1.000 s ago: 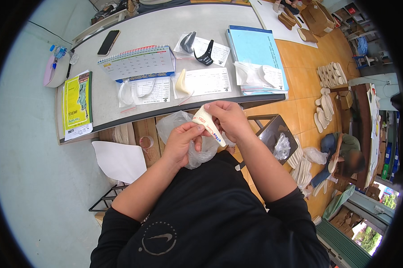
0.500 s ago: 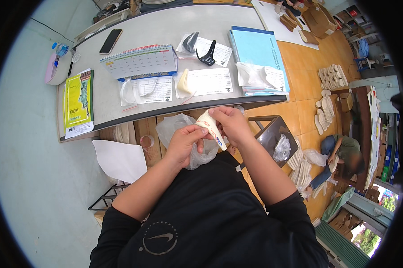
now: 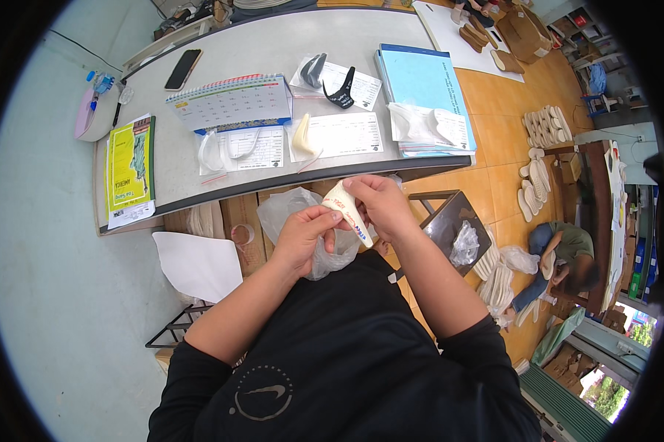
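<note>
In front of my body, just off the table's near edge, I hold a cream strap-like piece point(image 3: 342, 200) between both hands. Red and blue handwriting runs along it, and its narrow end points down toward me. My left hand point(image 3: 306, 234) pinches its left edge between thumb and fingers. The upper right edge is gripped by my right hand point(image 3: 382, 204). Behind and below the hands, a clear plastic bag point(image 3: 276, 210) hangs over my lap. On the table, a similar cream piece point(image 3: 301, 138) and a black forked strap point(image 3: 342, 90) rest on paper slips.
The grey table point(image 3: 324, 37) carries a desk calendar point(image 3: 232, 103), a phone point(image 3: 183, 69), a yellow booklet point(image 3: 130, 162) and a blue folder stack point(image 3: 420, 77). A dark stool point(image 3: 442, 221) stands at my right. Farther right, a seated person point(image 3: 567, 254) handles a sole among several pale soles.
My hands and the cream strap-like piece stay almost still. At the right, the seated person's head and hands have shifted slightly.
</note>
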{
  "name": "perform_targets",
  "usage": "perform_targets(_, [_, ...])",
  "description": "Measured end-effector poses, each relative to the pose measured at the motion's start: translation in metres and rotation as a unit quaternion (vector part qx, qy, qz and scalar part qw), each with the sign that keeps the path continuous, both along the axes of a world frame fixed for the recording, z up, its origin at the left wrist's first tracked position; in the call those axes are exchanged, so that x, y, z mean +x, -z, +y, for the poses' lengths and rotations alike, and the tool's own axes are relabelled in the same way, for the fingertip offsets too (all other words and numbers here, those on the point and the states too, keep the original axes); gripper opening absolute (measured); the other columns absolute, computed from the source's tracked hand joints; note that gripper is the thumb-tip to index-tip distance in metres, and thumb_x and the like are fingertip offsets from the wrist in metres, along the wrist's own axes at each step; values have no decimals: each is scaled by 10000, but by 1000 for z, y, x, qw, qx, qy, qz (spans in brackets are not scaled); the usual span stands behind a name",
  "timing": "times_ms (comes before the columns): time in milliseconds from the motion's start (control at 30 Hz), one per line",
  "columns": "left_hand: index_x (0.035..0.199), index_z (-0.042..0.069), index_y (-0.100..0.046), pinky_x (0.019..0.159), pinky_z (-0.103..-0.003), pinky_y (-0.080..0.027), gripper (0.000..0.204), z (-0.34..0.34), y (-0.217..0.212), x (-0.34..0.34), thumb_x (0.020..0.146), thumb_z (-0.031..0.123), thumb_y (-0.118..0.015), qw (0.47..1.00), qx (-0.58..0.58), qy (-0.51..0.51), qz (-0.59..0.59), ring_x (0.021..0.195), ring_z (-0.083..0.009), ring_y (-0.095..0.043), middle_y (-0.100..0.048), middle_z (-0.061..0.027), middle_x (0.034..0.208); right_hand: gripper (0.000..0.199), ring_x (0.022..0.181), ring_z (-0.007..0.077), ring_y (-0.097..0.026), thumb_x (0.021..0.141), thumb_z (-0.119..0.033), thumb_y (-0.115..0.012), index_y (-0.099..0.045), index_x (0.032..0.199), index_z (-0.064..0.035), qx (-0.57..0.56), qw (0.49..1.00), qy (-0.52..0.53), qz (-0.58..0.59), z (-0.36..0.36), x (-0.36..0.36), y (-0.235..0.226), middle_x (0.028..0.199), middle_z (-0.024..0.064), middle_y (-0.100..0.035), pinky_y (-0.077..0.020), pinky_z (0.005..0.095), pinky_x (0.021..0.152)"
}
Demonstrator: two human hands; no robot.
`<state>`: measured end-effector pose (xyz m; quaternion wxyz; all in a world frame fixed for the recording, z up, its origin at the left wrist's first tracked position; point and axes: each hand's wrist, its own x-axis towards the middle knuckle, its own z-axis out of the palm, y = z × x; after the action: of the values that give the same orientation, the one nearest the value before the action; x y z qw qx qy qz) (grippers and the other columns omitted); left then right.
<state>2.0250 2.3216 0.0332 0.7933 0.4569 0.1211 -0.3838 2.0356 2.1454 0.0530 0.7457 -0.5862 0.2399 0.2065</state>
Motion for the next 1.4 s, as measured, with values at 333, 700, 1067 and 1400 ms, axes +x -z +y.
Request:
perform_targets(333, [1002,-9,-655,512,-215,-430,200,0,-3,-2,908,166,-629,999,7,-32,-27,524,-92,-511,-687,-101,927,210,607,84,-549,886,-133,-622,-677,1018,19,45,995,63,-66,-4,-4,6,781,39,-646,-444,234,542])
perform_targets(700, [1007,-7,-658,525,-213,-422,189,0,-1,-4,930,155,-599,990,27,-92,-105,551,-95,-509,-677,-85,917,223,734,140,-608,895,-93,-585,-654,1075,19,104,989,61,-86,-12,-13,26,897,76,-664,-511,285,659])
perform_targets(1067, [1028,-16,-678,512,-218,-435,177,-2,-5,-7,923,105,-604,986,41,-99,-130,566,-87,-521,-685,-69,949,239,778,166,-624,910,-102,-548,-633,1101,14,99,990,45,-85,-14,-14,32,937,87,-669,-512,313,690])
perform_targets(1400, [1042,-32,-667,515,-220,-434,205,-1,-2,-7,919,123,-615,987,52,-99,-112,559,-91,-520,-675,-74,930,208,723,120,-611,900,-107,-599,-665,1060,9,96,990,61,-85,-11,-15,25,874,65,-668,-506,265,652])
